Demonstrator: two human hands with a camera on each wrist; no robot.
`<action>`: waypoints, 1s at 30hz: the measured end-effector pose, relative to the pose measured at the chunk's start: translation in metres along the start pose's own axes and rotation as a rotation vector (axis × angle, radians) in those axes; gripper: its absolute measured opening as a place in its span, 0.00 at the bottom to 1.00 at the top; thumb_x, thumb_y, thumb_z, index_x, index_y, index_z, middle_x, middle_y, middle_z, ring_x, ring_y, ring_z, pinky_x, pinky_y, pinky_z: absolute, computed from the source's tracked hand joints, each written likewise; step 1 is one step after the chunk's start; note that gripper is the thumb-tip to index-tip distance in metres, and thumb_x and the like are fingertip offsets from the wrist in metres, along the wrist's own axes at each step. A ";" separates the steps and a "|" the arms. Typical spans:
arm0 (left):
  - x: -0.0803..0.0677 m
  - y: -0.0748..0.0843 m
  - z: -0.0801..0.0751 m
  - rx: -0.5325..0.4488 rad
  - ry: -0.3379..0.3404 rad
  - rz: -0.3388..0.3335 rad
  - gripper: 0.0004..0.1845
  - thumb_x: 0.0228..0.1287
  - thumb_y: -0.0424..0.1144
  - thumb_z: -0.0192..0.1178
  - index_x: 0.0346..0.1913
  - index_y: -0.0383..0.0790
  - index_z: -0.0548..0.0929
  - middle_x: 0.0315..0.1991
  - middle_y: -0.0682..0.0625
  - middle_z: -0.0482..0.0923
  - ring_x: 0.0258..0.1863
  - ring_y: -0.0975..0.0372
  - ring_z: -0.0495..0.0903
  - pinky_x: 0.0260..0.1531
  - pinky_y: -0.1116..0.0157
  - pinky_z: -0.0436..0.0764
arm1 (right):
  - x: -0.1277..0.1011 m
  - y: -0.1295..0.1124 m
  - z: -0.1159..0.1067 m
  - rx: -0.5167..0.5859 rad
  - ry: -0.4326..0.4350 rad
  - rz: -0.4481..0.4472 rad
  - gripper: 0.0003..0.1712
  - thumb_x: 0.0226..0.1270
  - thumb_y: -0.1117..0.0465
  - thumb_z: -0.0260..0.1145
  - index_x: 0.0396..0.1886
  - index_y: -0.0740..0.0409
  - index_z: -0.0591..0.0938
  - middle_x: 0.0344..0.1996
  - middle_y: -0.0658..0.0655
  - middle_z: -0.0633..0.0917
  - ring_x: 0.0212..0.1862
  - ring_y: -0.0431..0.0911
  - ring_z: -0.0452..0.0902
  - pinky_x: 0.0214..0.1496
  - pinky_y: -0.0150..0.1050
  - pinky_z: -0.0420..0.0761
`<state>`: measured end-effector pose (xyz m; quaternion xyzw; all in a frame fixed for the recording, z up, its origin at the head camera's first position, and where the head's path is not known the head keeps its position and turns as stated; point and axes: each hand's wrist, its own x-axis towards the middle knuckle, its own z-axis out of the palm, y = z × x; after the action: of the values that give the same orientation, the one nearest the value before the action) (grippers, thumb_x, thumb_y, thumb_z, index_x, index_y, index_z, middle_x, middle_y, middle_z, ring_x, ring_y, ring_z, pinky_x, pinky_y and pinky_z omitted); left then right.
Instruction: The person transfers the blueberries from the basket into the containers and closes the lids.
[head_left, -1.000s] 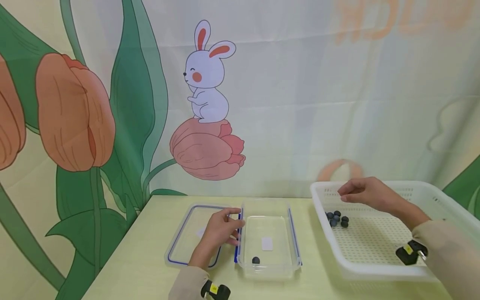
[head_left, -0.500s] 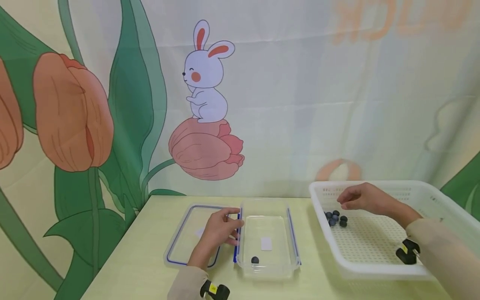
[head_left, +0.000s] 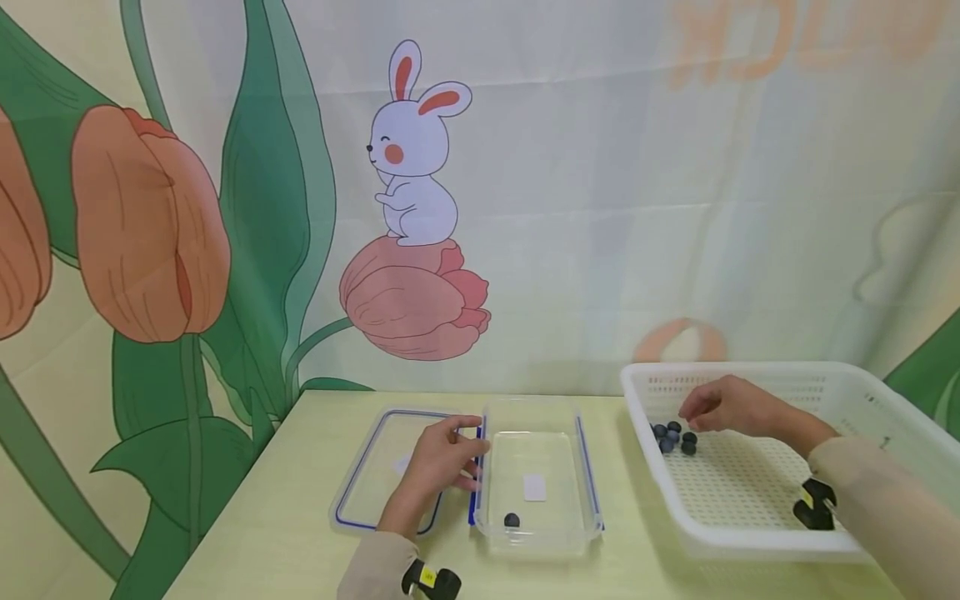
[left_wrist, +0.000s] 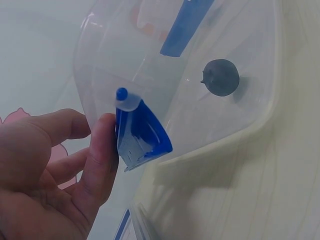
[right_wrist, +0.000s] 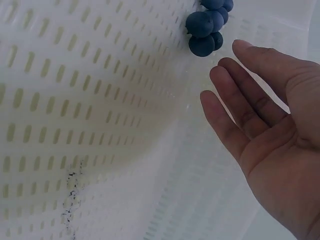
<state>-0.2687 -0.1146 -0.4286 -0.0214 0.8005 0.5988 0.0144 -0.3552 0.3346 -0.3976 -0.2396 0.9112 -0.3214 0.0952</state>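
Observation:
My left hand (head_left: 438,454) rests its fingers (left_wrist: 102,155) against the side of a clear plastic food box (head_left: 588,467), right at a blue locking flap (left_wrist: 142,132). One blueberry (head_left: 512,520) lies in the box's near left corner; in the left wrist view this blueberry (left_wrist: 221,77) shows its crown. Over on the right, my right hand (head_left: 731,406) reaches into a white perforated basket (head_left: 750,533). Its loosely bent fingers (right_wrist: 215,107) hold nothing and hang close beside a cluster of blueberries (right_wrist: 200,25) at the basket's left side.
The box's lid (head_left: 348,492), with a blue seal, lies flat left of the box, partly beneath my left hand. A white label (head_left: 534,487) shows in the box. A printed cloth (head_left: 562,250) hangs behind the pale table (head_left: 262,508).
My right hand has lowered into the basket, closer to the blueberries. The left hand, box and single blueberry have stayed in place.

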 end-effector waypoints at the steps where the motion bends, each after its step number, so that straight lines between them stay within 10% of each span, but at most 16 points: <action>1: 0.000 0.000 0.000 0.000 0.000 0.001 0.25 0.71 0.36 0.69 0.69 0.38 0.81 0.36 0.41 0.78 0.27 0.58 0.83 0.24 0.65 0.88 | 0.001 0.001 0.000 0.009 -0.010 -0.004 0.08 0.69 0.70 0.73 0.45 0.69 0.88 0.40 0.59 0.90 0.41 0.48 0.85 0.39 0.37 0.86; 30: 0.002 0.000 0.001 -0.005 0.002 0.003 0.25 0.71 0.36 0.69 0.69 0.38 0.81 0.36 0.41 0.77 0.27 0.57 0.83 0.25 0.65 0.88 | 0.002 0.000 -0.006 -0.074 -0.066 0.003 0.05 0.66 0.70 0.73 0.40 0.65 0.89 0.35 0.53 0.90 0.37 0.45 0.84 0.37 0.37 0.84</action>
<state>-0.2710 -0.1136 -0.4287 -0.0207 0.7989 0.6010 0.0128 -0.3589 0.3363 -0.3929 -0.2521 0.9192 -0.2790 0.1169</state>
